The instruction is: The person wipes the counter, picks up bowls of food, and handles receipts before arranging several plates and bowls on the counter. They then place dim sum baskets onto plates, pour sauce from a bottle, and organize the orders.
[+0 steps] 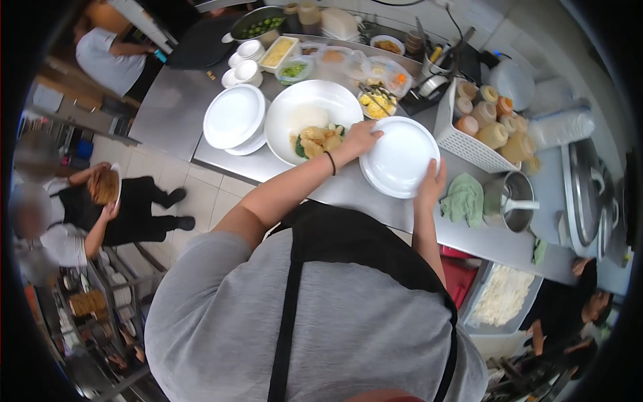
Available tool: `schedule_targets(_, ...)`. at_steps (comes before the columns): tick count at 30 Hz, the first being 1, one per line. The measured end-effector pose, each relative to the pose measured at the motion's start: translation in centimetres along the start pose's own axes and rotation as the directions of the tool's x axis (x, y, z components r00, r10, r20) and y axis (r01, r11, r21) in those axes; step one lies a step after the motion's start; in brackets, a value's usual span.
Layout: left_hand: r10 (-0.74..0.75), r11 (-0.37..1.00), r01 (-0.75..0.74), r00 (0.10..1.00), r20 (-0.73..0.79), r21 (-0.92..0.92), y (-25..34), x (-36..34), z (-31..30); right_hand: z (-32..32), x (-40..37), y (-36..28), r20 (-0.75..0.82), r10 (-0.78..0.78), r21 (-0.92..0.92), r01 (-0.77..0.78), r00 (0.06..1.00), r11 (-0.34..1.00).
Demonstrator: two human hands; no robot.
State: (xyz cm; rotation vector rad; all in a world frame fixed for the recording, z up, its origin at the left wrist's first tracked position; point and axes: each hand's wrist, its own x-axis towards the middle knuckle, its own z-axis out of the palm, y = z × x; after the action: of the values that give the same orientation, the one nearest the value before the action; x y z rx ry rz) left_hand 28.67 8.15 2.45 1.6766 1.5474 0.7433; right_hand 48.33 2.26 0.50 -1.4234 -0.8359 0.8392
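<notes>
A round white plate [400, 157] lies at the counter's front edge; its doubled rim suggests more than one plate. My left hand [362, 141], with a dark band at the wrist, grips its upper left rim. The opposite rim is held by my right hand [430, 184], fingers along the side. Left of them stands a wide white bowl [276, 120] with white rice [309, 120], pale brown chunks [315, 142] and some dark greens. Further left is a stack of white plates [234, 115]. A green cloth [462, 199] lies right of my right hand.
Small white bowls [246, 70], food containers [295, 69] and a pot of green produce [258, 27] line the back. A white basket [462, 144] of sauce bottles and a metal pot [517, 201] stand right. At left, a person [70, 214] carries a plate.
</notes>
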Motion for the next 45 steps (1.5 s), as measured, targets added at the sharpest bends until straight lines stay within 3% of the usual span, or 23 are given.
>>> schedule_targets(2, 0.0, 0.998, 0.004, 0.997, -0.072, 0.065, 0.3, -0.2, -0.1, -0.6, 0.6, 0.8, 0.003, 0.015, -0.109, -0.014, 1.0, 0.994)
schedule_targets(4, 0.043, 0.996, -0.035, 0.994, -0.101, 0.08, 0.2, -0.4, 0.0, -1.3, 1.3, 1.7, 0.05, 0.038, 0.047, -0.04, 0.998, 0.998)
schedule_targets(8, -0.028, 1.0, 0.029, 0.974, -0.226, 0.0, 2.4, -2.6, -2.3, -4.2, 1.7, -1.1, 0.037, 0.059, 0.039, -0.061, 0.998, 0.997)
schedule_targets(12, 0.095, 0.993, -0.115, 0.922, -0.375, -0.032, 1.1, -6.3, -5.7, -5.1, 2.8, -4.0, 0.038, 0.005, 0.015, -0.005, 0.999, 1.0)
schedule_targets(14, 0.061, 0.995, -0.087, 0.913, -0.403, -0.045, 0.5, -9.2, -8.3, -5.2, 3.6, -4.3, 0.044, -0.049, 0.047, 0.046, 0.998, 0.998)
schedule_targets(18, -0.005, 0.977, -0.082, 0.915, -0.403, -0.199, -2.8, -14.7, -12.7, -2.4, 2.1, -7.6, 0.025, -0.18, 0.014, 0.179, 0.983, 0.984)
schedule_targets(20, -0.158, 0.958, 0.056, 0.921, -0.357, -0.282, -5.0, -17.4, -15.4, 0.3, 0.4, -9.4, 0.039, -0.223, 0.003, 0.223, 0.974, 0.975)
schedule_targets(22, -0.136, 0.968, 0.039, 0.91, -0.392, -0.246, -7.2, -20.7, -18.0, 3.3, -1.3, -10.1, 0.06, -0.283, 0.017, 0.283, 0.957, 0.959)
schedule_targets(24, -0.196, 0.972, 0.126, 0.902, -0.384, -0.2, -9.2, -23.8, -20.9, 6.3, -2.3, -10.2, 0.088, -0.352, 0.056, 0.349, 0.932, 0.936)
schedule_targets(26, -0.2, 0.923, -0.007, 0.846, -0.495, -0.385, -15.3, -25.9, -21.3, 9.3, -3.3, -9.9, 0.076, -0.401, 0.037, 0.399, 0.913, 0.916)
schedule_targets(28, -0.303, 0.875, 0.076, 0.856, -0.419, -0.478, -17.2, -28.2, -24.0, 12.7, -6.0, -11.1, 0.065, -0.412, -0.009, 0.413, 0.909, 0.911)
schedule_targets(30, -0.321, 0.876, 0.092, 0.845, -0.428, -0.474, -19.0, -29.9, -26.1, 15.6, -8.5, -11.3, 0.089, -0.377, 0.175, 0.358, 0.922, 0.917)
schedule_targets(39, -0.366, 0.874, 0.123, 0.804, -0.469, -0.471, -23.4, -29.6, -32.6, 21.8, -13.7, -12.5, 0.214, -0.441, -0.054, 0.461, 0.872, 0.886)
schedule_targets(45, -0.371, 0.848, 0.042, 0.758, -0.536, -0.528, -24.1, -26.5, -35.0, 25.2, -12.6, -15.0, 0.217, -0.485, -0.007, 0.498, 0.847, 0.867)
